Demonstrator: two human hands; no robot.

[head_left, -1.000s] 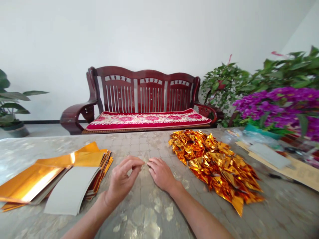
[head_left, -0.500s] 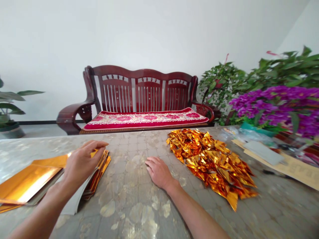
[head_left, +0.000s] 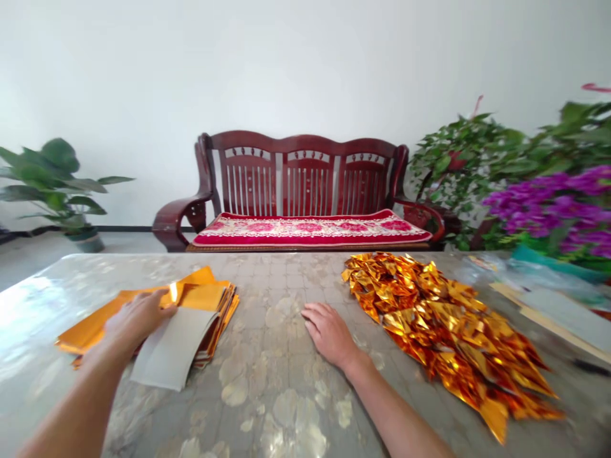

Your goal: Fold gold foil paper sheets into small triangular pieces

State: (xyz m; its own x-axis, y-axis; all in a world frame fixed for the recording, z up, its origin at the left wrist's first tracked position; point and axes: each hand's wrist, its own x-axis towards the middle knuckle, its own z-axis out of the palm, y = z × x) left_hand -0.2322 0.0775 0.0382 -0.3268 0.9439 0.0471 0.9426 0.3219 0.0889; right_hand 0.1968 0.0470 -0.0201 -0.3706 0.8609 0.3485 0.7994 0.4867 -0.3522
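Your left hand [head_left: 136,318] lies over the gold sheets [head_left: 206,296], left on the counter [head_left: 267,375]; I can't tell if it pinches any. Your right hand [head_left: 329,334] rests loosely extended, bare. Sheets look light, slick, easily creased: grip an edge.

Left on the glossy grey patterned tabletop [head_left: 267,394], I've got the stack of flat orange-gold foil sheets [head_left: 203,294], left hand [head_left: 136,318] over it, pale grey rectangular sheets [head_left: 174,346] on its near side. Right hand [head_left: 329,331] mid-table, and right of that, the heap of pointed, folded orange-gold foil pieces [head_left: 443,324]! Behind everything, I see the dark-red slatted wooden bench [head_left: 308,165].
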